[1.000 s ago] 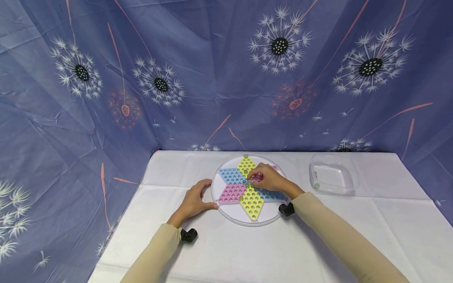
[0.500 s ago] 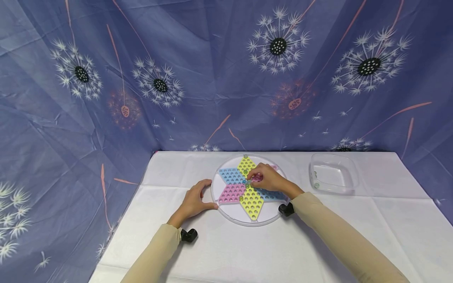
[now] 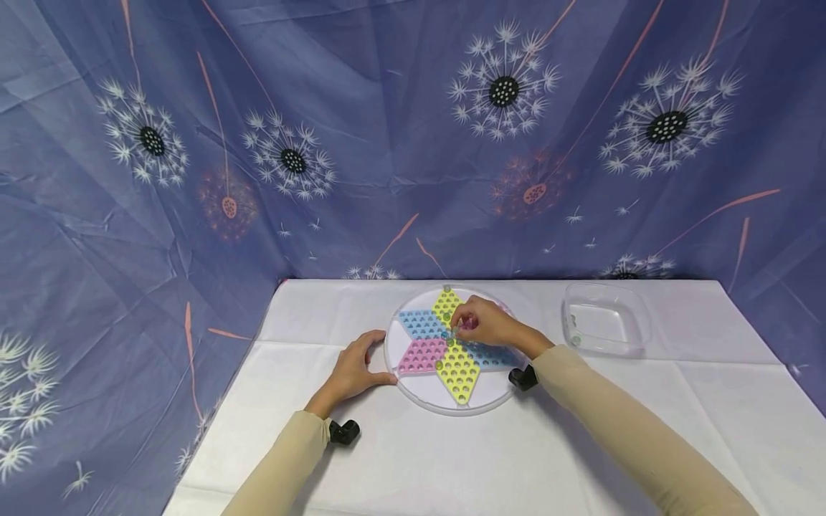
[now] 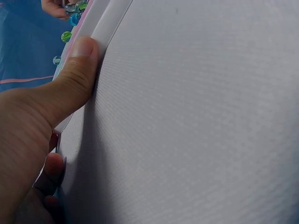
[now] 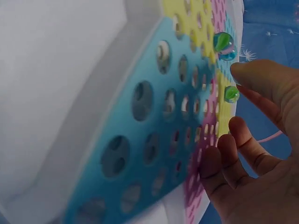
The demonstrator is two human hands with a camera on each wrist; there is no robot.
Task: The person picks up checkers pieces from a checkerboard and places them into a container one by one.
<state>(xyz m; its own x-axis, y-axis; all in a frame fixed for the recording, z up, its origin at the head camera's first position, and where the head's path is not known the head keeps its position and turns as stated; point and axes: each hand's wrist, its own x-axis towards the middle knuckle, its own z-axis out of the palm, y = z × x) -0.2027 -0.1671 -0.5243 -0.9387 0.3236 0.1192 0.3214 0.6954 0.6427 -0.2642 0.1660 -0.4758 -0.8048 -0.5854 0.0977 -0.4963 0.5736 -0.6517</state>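
Observation:
A round white Chinese checkers board [image 3: 422, 387] lies on the table, its star of yellow, blue and pink hole fields. My left hand [image 3: 351, 369] touches the left rim, thumb and fingers spread; in the left wrist view the thumb [image 4: 79, 70] lies along the edge. Over the board's centre, my right hand [image 3: 487, 322] pinches a clear marble [image 4: 70, 8] between thumb and index finger, largely hidden by the fingers. Close by sit a blue marble [image 3: 445, 335] and a green marble [image 5: 231, 94]. A yellowish marble [image 3: 439, 365] rests nearer the front.
A clear plastic box [image 3: 606, 350] stands right of the board, with a few marbles [image 3: 576, 340] at its left side. White cloth [image 3: 452, 466] covers the table. A blue dandelion-print curtain [image 3: 387, 143] hangs behind and at the left.
The scene sits slightly lower in the head view now. My right hand stays over the board's centre with hardly any movement; my left hand has not moved from the rim.

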